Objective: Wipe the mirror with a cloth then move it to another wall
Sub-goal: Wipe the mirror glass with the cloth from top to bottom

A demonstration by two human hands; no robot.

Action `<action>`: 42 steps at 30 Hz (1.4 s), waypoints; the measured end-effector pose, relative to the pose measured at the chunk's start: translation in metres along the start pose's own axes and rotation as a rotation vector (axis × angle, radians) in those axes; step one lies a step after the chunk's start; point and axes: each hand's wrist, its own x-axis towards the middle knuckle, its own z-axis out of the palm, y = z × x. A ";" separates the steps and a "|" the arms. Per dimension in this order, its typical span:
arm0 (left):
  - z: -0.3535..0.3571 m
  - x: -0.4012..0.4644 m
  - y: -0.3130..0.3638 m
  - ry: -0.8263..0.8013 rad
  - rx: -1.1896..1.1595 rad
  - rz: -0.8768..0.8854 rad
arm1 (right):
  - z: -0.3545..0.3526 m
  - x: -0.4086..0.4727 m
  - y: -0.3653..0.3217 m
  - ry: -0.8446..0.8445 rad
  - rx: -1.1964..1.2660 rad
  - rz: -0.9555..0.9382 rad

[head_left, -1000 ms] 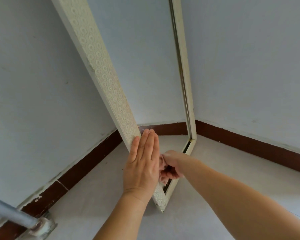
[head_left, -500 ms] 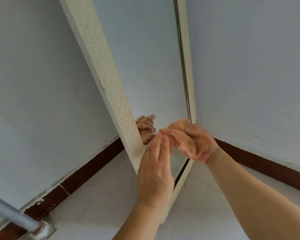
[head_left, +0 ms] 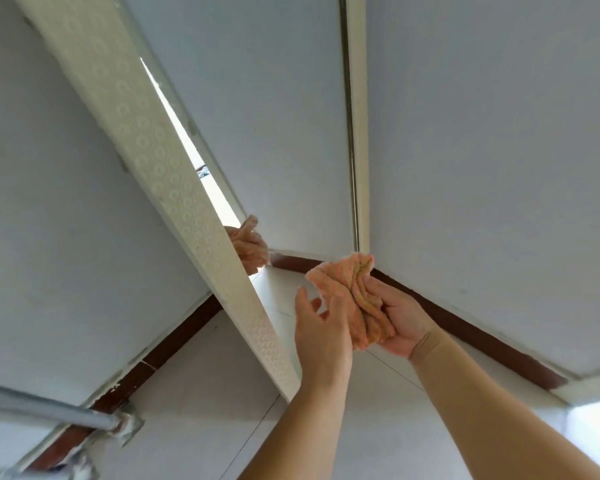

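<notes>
A tall mirror (head_left: 278, 140) in a cream patterned frame (head_left: 174, 202) leans in the room corner, its glass reflecting pale walls and a hand. In front of its lower part my right hand (head_left: 400, 318) lies palm up, holding a crumpled orange cloth (head_left: 352, 292). My left hand (head_left: 321, 332) is beside it with fingers spread, touching the cloth's left side, off the frame. The mirror's bottom edge is hidden behind my hands.
Pale walls meet at the corner with a dark brown skirting (head_left: 465, 327) along the white floor (head_left: 378, 427). A grey metal pipe (head_left: 42, 410) with a bracket crosses the lower left. A bright opening shows at the lower right edge.
My left hand has come off the mirror frame and joined the right hand at the cloth. The right hand rose from the mirror's lower corner, and the view tilted upward.
</notes>
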 end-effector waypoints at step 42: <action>-0.354 -0.229 0.443 0.513 -0.128 0.147 | 0.626 -0.045 -0.174 0.142 -0.601 -0.022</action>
